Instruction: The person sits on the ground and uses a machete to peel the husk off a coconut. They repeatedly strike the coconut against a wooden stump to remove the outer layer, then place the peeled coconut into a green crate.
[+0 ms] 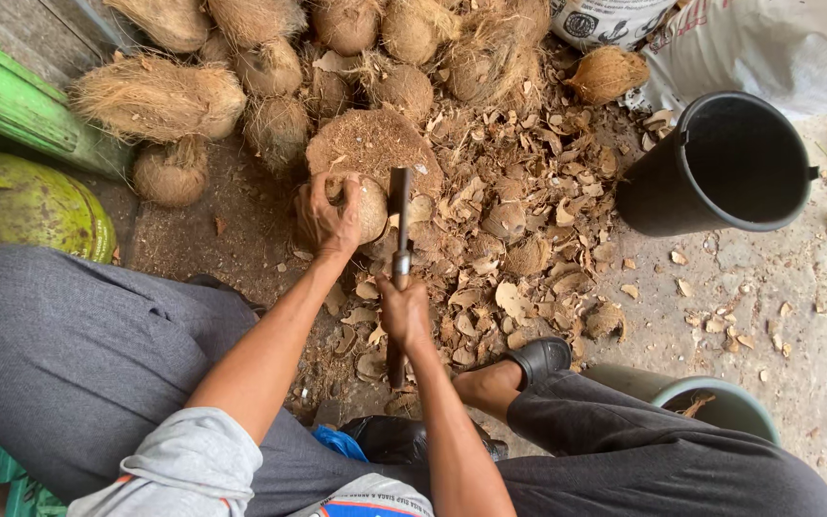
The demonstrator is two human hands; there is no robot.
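Husk-strewn ground [528, 220], left hand [329, 215] clamped on coconut [368, 206], right hand [404, 314] gripping cleaver [399, 206]

The coconut [361, 206] under the left hand [330, 213] is showing a pale, rough, fibrous skin. Just beside it the cleaver [399, 225] in the right hand [404, 311] is looking like dull, dark metal on a worn handle. Behind the coconut, the heap of unhusked coconuts [270, 67] is looking shaggy, dry and matt. To its right, shell chips [519, 249] are lying brittle and woody; beyond them the bucket [720, 163] is gleaming as smooth black plastic. Nearer than the coconut, grey trousers [69, 354] are reading as soft matt cloth.
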